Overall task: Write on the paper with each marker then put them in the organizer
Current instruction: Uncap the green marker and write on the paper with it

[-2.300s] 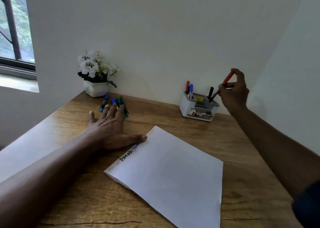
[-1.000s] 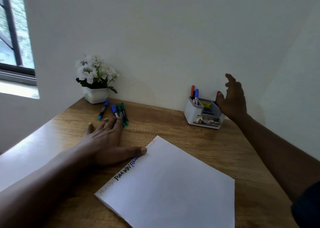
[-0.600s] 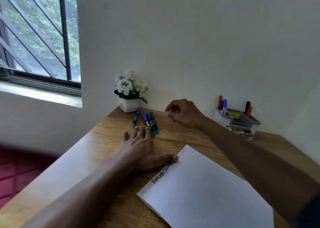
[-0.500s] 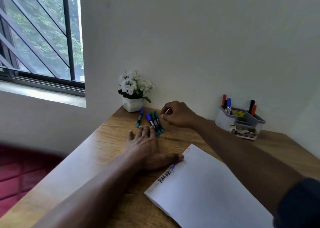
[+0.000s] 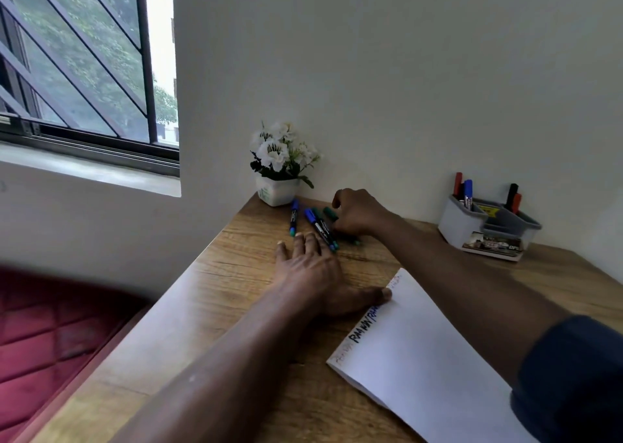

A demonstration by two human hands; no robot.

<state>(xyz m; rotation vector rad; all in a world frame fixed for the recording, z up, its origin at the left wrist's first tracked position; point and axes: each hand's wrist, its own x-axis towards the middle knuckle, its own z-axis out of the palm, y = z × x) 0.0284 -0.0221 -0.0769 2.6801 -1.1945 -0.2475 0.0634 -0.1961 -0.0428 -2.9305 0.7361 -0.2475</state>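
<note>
By the wall at the far-left corner of the desk [image 5: 236, 274] sits a flower pot [image 5: 277, 193]. Just right of it, near the far edge, lie 2 blue markers [image 5: 294, 218], then green markers [image 5: 329, 212]. Flat on the desk is the left hand [image 5: 310, 270], fingers straight, thumb tip on the left edge of the paper [image 5: 431, 358], which lies near-right. The right hand [image 5: 359, 213] is down on the green markers w/ fingers curled; can't tell if it grips one. At the far-right by the wall, the organizer [image 5: 458, 226] holds 4 upright markers [image 5: 467, 191].
</note>
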